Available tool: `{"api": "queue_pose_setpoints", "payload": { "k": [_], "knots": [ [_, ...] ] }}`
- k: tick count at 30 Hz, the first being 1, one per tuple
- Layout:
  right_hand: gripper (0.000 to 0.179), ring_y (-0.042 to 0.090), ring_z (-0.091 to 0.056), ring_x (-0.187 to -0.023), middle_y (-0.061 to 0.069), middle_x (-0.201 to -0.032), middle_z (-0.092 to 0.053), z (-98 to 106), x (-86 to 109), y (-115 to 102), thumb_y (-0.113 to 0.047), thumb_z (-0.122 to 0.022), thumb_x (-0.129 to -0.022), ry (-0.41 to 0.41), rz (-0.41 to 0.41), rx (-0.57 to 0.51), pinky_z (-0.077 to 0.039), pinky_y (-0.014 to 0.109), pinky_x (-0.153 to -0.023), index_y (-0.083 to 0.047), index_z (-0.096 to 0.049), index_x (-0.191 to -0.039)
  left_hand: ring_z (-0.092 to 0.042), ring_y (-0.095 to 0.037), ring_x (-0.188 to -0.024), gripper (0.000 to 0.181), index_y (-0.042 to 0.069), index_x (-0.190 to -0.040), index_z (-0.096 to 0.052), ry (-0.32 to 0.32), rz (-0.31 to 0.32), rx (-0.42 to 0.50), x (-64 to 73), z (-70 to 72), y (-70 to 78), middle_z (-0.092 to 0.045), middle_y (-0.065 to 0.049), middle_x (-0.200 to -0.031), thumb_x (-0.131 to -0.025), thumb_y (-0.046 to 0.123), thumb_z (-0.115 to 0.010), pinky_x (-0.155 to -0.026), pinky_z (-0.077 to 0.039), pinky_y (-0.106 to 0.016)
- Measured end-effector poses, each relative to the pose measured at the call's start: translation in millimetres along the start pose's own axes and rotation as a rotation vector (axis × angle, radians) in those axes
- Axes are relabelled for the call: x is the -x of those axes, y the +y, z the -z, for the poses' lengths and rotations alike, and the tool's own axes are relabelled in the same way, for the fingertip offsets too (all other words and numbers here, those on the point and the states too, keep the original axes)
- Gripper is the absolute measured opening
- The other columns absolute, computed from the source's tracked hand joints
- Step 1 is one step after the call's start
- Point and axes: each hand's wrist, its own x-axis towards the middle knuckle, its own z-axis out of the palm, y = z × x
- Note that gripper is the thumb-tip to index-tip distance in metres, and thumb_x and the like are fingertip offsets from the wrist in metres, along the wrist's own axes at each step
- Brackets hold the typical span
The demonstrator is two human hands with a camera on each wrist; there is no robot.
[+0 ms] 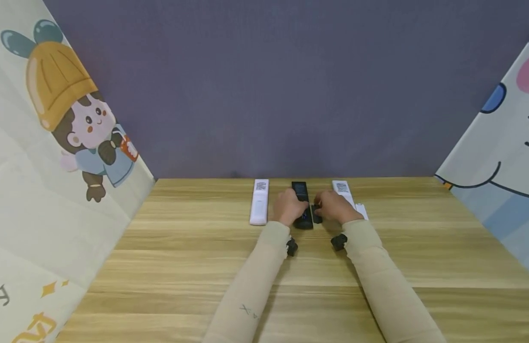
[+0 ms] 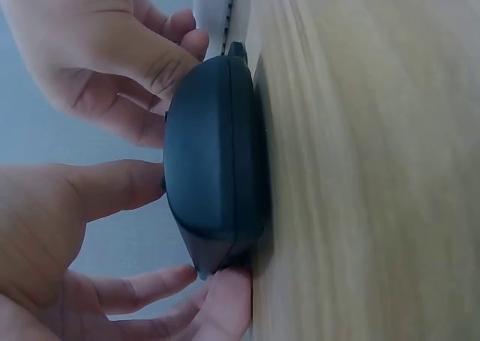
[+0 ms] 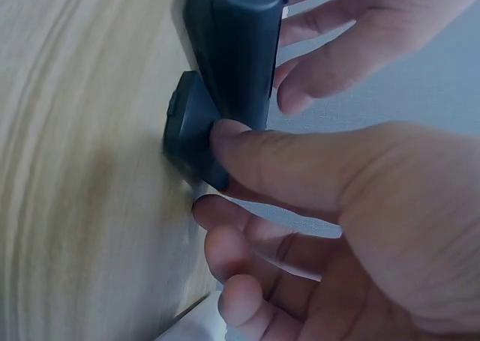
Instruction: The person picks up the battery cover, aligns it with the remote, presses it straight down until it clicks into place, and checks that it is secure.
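Note:
A black remote control (image 1: pixel 304 223) lies on the table, its end facing the left wrist camera (image 2: pixel 201 154). My left hand (image 1: pixel 288 207) grips it, thumb on the upper face and fingertips along the left side. Just right of it, a small black battery cover (image 3: pixel 196 124) is pinched by my right hand (image 1: pixel 334 206), the thumb on its upper face. In the right wrist view the cover stands tilted, one edge near the tabletop, close beside the remote. The right hand's other fingers are loosely curled. My hand partly hides the cover's far edge.
A white remote (image 1: pixel 259 209) with a printed label lies left of my hands. Another white remote (image 1: pixel 342 188) lies to the right, partly behind my right hand, with a small white cover (image 1: pixel 361 209) beside it. A dark panel (image 1: pixel 264 95) rises behind the wooden table (image 1: pixel 183 267).

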Motion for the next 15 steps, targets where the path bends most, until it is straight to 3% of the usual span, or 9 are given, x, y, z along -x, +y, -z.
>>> {"api": "queue_pose_setpoints", "payload": {
  "k": [9,15],
  "knots": [
    [0.032,0.035,-0.069,-0.105,0.022,-0.119,-0.071,-2.1,1.5,-1.6,-0.01,-0.071,-0.095,-0.002,-0.001,0.006,-0.057,0.05,-0.09,0.003,-0.069,-0.124,-0.069,-0.028,-0.079,0.036,0.004,-0.111,-0.07,0.025,-0.04,-0.061,1.5,-3.2,-0.8,-0.074,-0.015,-0.098,-0.089,0.032,-0.078,-0.067,-0.056,-0.039],
    [0.031,0.037,-0.069,-0.107,0.023,-0.122,-0.07,-0.1,2.4,-4.1,-0.01,-0.071,-0.095,-0.009,-0.013,0.012,-0.056,0.051,-0.091,0.003,-0.068,-0.123,-0.07,-0.032,-0.091,0.043,0.004,-0.12,-0.065,0.041,-0.038,-0.028,1.7,-5.4,-0.9,-0.073,-0.017,-0.105,-0.088,0.029,-0.079,-0.075,-0.058,-0.042]
  ]
}}
